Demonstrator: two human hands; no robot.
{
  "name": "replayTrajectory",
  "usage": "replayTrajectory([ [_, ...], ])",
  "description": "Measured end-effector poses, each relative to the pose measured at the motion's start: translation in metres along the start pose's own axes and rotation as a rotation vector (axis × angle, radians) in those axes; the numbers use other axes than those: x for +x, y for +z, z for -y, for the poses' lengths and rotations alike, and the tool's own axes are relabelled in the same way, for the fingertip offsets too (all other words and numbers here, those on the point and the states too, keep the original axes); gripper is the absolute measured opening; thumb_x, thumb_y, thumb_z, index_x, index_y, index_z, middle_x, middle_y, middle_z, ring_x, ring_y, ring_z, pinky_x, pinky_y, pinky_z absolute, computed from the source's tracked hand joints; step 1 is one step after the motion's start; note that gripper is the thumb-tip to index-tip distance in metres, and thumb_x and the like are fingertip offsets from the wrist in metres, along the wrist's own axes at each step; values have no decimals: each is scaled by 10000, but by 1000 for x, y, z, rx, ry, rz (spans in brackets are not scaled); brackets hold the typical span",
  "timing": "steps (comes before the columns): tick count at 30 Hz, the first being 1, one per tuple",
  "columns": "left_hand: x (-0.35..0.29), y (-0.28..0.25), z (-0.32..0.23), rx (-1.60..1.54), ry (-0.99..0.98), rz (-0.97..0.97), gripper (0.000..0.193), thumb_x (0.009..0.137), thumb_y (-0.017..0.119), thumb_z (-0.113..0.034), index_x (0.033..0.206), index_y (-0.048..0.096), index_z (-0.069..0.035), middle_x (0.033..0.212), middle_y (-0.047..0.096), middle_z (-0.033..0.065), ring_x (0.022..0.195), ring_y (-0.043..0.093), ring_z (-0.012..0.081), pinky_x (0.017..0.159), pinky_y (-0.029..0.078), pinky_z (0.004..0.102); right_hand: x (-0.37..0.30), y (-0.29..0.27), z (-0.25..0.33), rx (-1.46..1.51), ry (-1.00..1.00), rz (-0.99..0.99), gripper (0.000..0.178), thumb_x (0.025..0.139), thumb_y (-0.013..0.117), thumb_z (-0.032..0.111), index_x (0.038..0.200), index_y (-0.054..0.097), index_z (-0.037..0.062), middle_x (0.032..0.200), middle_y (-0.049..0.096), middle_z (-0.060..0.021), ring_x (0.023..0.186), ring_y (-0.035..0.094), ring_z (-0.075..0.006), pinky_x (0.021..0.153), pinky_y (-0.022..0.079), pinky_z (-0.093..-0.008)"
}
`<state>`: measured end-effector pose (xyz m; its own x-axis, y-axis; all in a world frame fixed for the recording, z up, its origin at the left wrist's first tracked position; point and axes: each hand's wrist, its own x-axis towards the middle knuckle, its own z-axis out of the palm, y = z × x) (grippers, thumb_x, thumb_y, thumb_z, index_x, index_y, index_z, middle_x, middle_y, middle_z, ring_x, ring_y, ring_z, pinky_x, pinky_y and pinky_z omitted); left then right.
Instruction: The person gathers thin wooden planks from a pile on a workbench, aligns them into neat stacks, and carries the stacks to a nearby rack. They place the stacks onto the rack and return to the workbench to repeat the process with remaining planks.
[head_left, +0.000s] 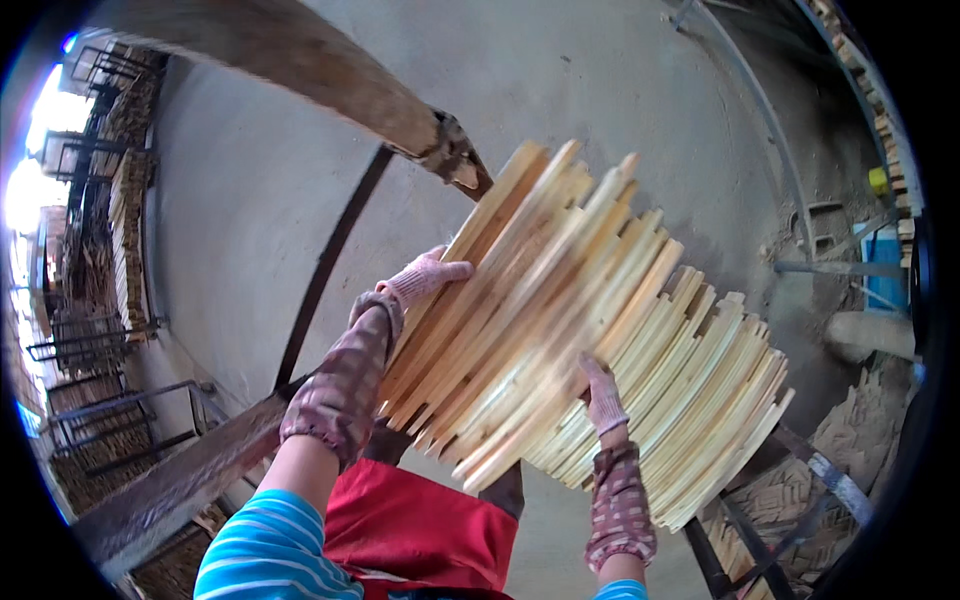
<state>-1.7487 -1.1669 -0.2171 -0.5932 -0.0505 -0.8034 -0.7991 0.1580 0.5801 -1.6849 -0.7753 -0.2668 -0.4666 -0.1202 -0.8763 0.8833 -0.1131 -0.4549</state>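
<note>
A wide bunch of pale wooden slats [520,310], lying side by side with uneven ends, is clasped between my two hands. My left hand [428,275], in a pink knit glove, is closed on the bunch's left edge, thumb over the top. Gloved in the same way, my right hand [602,393] presses the bunch's right side; its fingertips are partly hidden among the slats. Just right of that hand stretches a curved row of thinner slats [700,390], packed tightly together. The middle of the bunch is smeared by motion.
A rough timber beam [300,60] crosses the upper left, with a dark metal bar [335,250] below it. Another beam [180,485] runs at lower left. Stacked wood [130,230] and metal frames stand far left. Scrap wood [865,440] is heaped at right.
</note>
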Motion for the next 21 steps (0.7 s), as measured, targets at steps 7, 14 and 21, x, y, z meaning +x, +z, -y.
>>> replayTrajectory([
  [7, 124, 2, 112, -73, -30, -159, 802, 880, 717, -485, 1510, 428, -82, 1310, 640, 136, 1183, 607, 241, 1032, 453, 349, 26, 17, 11, -1083, -184, -285, 739, 808, 678, 665, 1016, 684, -45, 843, 692, -240, 825, 681, -388, 759, 532, -448],
  [14, 118, 2, 109, -48, -112, -52, 817, 878, 687, -558, 1492, 452, -73, 1359, 611, 140, 1240, 569, 251, 1063, 423, 349, 36, 7, -9, -990, -281, -303, 703, 811, 701, 629, 1023, 683, -41, 896, 720, -223, 864, 697, -361, 766, 533, -414],
  [21, 110, 16, 102, 356, -144, -410, 732, 867, 660, -600, 1404, 563, -111, 1401, 576, 178, 1309, 533, 349, 1063, 436, 426, 29, 21, -2, -708, -401, -208, 647, 835, 705, 549, 1191, 606, 17, 940, 734, -107, 852, 700, -247, 799, 541, -372],
])
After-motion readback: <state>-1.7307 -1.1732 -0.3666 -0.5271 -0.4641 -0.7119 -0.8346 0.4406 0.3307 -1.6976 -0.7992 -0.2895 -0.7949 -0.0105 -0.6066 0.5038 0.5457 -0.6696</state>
